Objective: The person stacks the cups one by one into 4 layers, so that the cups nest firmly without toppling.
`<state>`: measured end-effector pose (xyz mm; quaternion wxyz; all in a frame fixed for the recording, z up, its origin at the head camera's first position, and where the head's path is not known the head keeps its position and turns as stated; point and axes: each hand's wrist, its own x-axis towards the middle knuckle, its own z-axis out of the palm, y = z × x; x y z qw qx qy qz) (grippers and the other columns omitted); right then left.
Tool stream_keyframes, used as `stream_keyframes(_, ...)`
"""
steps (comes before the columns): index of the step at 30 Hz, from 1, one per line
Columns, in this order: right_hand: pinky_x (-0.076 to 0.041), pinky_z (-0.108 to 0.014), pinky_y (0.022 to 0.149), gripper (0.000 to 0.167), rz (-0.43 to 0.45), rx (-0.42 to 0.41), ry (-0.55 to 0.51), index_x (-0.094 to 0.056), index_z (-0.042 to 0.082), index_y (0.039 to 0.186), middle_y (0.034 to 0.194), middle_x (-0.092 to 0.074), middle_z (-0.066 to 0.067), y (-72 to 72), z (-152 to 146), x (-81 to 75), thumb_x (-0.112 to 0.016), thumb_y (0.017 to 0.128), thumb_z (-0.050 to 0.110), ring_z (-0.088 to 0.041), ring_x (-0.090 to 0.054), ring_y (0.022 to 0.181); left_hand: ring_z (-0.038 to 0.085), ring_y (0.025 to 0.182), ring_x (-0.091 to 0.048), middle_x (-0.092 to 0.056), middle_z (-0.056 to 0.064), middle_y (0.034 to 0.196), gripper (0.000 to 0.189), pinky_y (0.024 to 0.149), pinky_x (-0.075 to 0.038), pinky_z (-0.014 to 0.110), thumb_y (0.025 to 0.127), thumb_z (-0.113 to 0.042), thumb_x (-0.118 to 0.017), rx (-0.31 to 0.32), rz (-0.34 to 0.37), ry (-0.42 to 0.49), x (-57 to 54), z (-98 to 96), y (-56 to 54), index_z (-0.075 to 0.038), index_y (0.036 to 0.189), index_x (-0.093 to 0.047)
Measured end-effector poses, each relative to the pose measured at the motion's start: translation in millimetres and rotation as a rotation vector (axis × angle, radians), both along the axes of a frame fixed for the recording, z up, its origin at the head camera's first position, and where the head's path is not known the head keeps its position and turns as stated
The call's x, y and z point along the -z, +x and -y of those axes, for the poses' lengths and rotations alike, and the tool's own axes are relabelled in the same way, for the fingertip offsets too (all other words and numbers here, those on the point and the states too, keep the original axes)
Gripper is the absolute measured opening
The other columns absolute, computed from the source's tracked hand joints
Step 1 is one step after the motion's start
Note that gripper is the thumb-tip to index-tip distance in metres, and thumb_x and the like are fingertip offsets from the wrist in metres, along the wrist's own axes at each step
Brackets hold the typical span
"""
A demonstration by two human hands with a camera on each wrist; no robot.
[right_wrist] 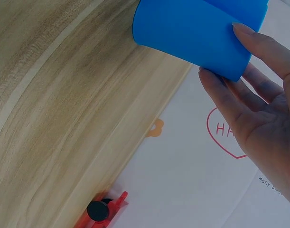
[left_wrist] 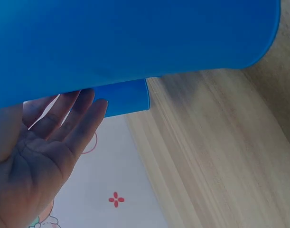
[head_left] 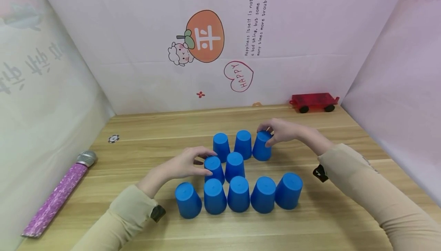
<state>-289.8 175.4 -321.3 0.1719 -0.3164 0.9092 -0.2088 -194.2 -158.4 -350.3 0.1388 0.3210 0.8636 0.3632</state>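
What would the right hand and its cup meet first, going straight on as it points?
Likely the middle cup of the back row, just left of the gripped cup; depth is unclear.

table (head_left: 158, 136) bears cups (head_left: 238, 195), microphone (head_left: 56, 197), disc (head_left: 113, 139), cart (head_left: 314, 101)

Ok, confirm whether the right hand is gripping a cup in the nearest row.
No, the right hand grips the right end cup of the farthest row.

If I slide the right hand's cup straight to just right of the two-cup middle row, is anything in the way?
Nothing visible. Bare tabletop shows between the blue cup in the right hand and that spot; the nearer middle-row cup stands left of it, the front-row cups beyond.
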Motion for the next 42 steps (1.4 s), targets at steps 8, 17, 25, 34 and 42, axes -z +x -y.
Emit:
stream_keyframes(8, -0.051, -0.051, 0.091, 0.051, 0.003, 0.003, -0.017, -0.052, 0.001, 0.127, 0.127, -0.056, -0.021, 2.4, 0, 2.2, -0.073, 0.082, 0.013, -0.043, -0.052, 0.117, 0.022, 0.113, -0.057, -0.061, 0.004, 0.12, 0.045, 0.093, -0.051, 0.045, 0.084, -0.023, -0.071, -0.003, 0.005, 0.002, 5.4, -2.3, -1.8, -0.01, 0.125, -0.055)
stream_keyframes(17, -0.041, -0.059, 0.1, 0.07, 0.011, 0.02, -0.075, -0.037, 0.001, 0.139, 0.137, -0.047, -0.027, 7.2, -6, 5.2, -0.073, 0.08, 0.013, -0.045, -0.045, 0.125, 0.022, 0.112, -0.057, -0.062, 0.004, 0.118, 0.041, 0.093, -0.052, 0.044, 0.085, -0.025, -0.07, -0.025, 0.003, 0.013, 7.0, 0.7, 0.2, -0.012, 0.121, -0.056)
stream_keyframes(25, -0.04, -0.058, 0.101, 0.071, -0.046, 0.051, -0.194, -0.036, 0.0, 0.14, 0.136, -0.047, -0.026, 22.4, -20, -0.1, -0.073, 0.08, 0.01, -0.044, -0.046, 0.125, 0.025, 0.113, -0.057, -0.061, 0.008, 0.12, 0.046, 0.094, -0.051, 0.046, 0.084, -0.023, -0.071, -0.086, -0.032, 0.006, 0.4, 13.7, 1.1, -0.007, 0.125, -0.055)
stream_keyframes(34, -0.042, -0.058, 0.099, 0.059, -0.111, 0.073, -0.27, -0.042, -0.001, 0.135, 0.132, -0.052, -0.024, 39.1, -42, 2.7, -0.07, 0.084, 0.011, -0.041, -0.051, 0.121, 0.028, 0.111, -0.058, -0.061, 0.011, 0.12, 0.045, 0.094, -0.051, 0.047, 0.083, -0.015, -0.071, -0.174, -0.099, 0.009, -1.7, 28.3, -7.9, -0.005, 0.123, -0.055)
stream_keyframes(42, -0.045, -0.057, 0.096, 0.054, -0.129, 0.091, -0.304, -0.045, -0.001, 0.133, 0.13, -0.054, -0.023, 59.0, -54, 3.5, -0.068, 0.086, 0.015, -0.041, -0.053, 0.118, 0.03, 0.109, -0.06, -0.062, 0.013, 0.117, 0.044, 0.092, -0.052, 0.047, 0.083, -0.015, -0.071, -0.219, -0.126, 0.023, 0.4, 31.5, -19.4, -0.004, 0.122, -0.056)
